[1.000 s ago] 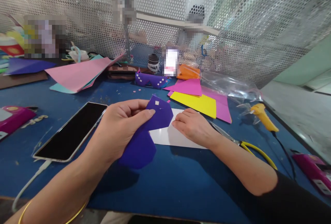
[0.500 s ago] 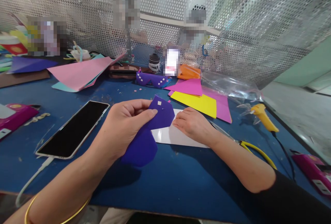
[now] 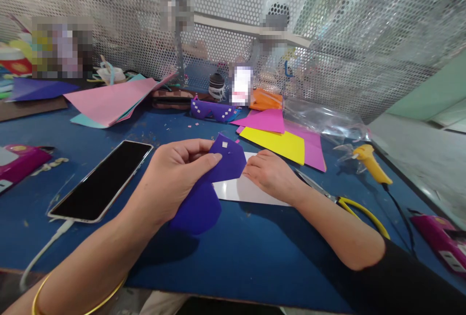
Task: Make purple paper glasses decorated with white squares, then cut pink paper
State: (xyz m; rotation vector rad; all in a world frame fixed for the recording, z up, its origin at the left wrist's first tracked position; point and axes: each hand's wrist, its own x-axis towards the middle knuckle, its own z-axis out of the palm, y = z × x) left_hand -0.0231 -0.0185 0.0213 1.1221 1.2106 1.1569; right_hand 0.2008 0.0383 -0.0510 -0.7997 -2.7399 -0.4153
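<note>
My left hand (image 3: 174,176) pinches a purple paper cut-out (image 3: 227,162) between thumb and forefinger, holding it above the blue table (image 3: 236,261). Small white squares are stuck on the cut-out's upper part. My right hand (image 3: 271,175) rests fingers-down on a white sheet (image 3: 242,192) that lies flat just behind the cut-out; whether it grips anything I cannot tell. A finished pair of purple paper glasses (image 3: 213,109) with white squares sits farther back.
A phone (image 3: 100,181) with a cable lies at the left. Yellow (image 3: 274,143) and magenta sheets (image 3: 264,122) lie behind my right hand. Scissors (image 3: 342,202) and a yellow glue gun (image 3: 369,162) are at the right. Pink paper (image 3: 109,101) is at the back left, a perforated metal screen behind.
Almost nothing has moved; both hands stay in place, with only a slight shift of the camera view.
</note>
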